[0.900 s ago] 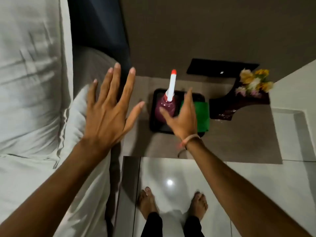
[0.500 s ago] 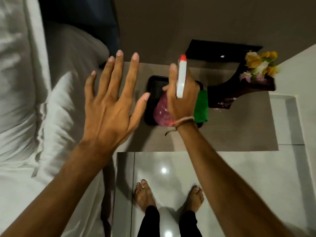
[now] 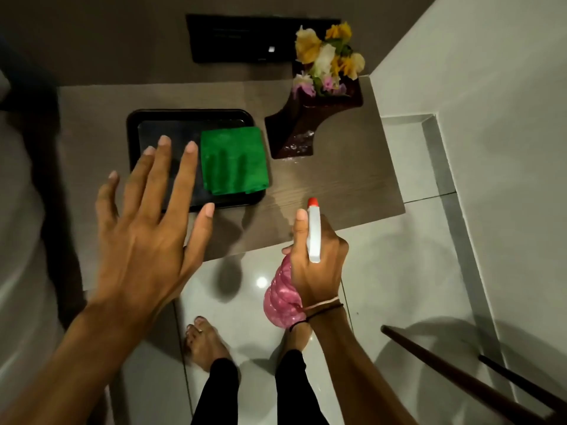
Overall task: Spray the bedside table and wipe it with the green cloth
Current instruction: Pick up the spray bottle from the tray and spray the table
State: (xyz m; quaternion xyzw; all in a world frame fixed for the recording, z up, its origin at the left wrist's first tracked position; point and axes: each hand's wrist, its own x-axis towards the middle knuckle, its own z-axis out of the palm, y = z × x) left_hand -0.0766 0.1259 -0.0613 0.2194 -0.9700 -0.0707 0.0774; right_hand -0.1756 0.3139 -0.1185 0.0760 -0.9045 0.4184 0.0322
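The right hand [image 3: 316, 265] is wrapped around the neck of a pink spray bottle [image 3: 280, 297], fingers curled tight about it and the forefinger laid along the white spray head, whose red nozzle tip [image 3: 313, 202] points toward the bedside table [image 3: 337, 176]. That hold looks chosen for squeezing the trigger while keeping the aim steady; whether a finger is actually on the trigger cannot be told, since the hand hides it. The bottle hangs just off the table's near edge, over the tiled floor [image 3: 399, 286], so a burst would probably land on the bare wood on the near side of the flower vase [image 3: 302, 127]. The green cloth [image 3: 234, 159] lies folded on the right half of a black tray [image 3: 190, 116] that sits toward the left of the table, with one corner lapping over the tray's rim; it is untouched and within easy reach for the wipe that follows. The left hand [image 3: 147, 240] hovers flat with fingers spread wide above the tray's near-left corner, gripping nothing, most likely held out for balance or readied to take the cloth. A sheen shows on the table by the vase foot, though whether it is wet or merely reflecting light cannot be told.
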